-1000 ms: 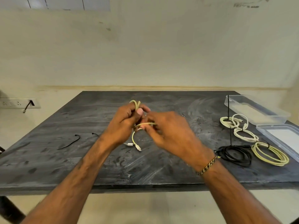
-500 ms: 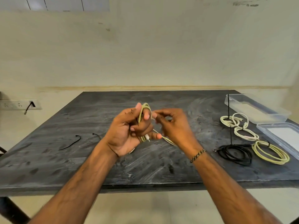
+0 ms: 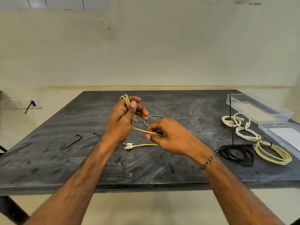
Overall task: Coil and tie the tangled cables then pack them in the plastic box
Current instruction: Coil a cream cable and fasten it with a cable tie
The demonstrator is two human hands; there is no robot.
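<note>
Cables were mostly done: at far left two loose black ties (image 3: pixel 71 142) lay unused on the dark table (image 3: pixel 48 159), while mid-table the left hand (image 3: pixel 125 120) clenched a half-wound yellow cable (image 3: pixel 146 131), loops poking above the fist, and the right hand (image 3: pixel 168 137) pinched the free run, connector ends (image 3: pixel 129 146) trailing on the table below. To the right, four coils sat tied but unpacked: two white coils (image 3: pixel 240 127), a black coil (image 3: pixel 237 154), a yellow coil (image 3: pixel 272 153). Plastic box (image 3: pixel 259 108) and lid (image 3: pixel 280 133) at far right held no cables, so I'd judge finishing this coil, tying it and all packing remained.
</note>
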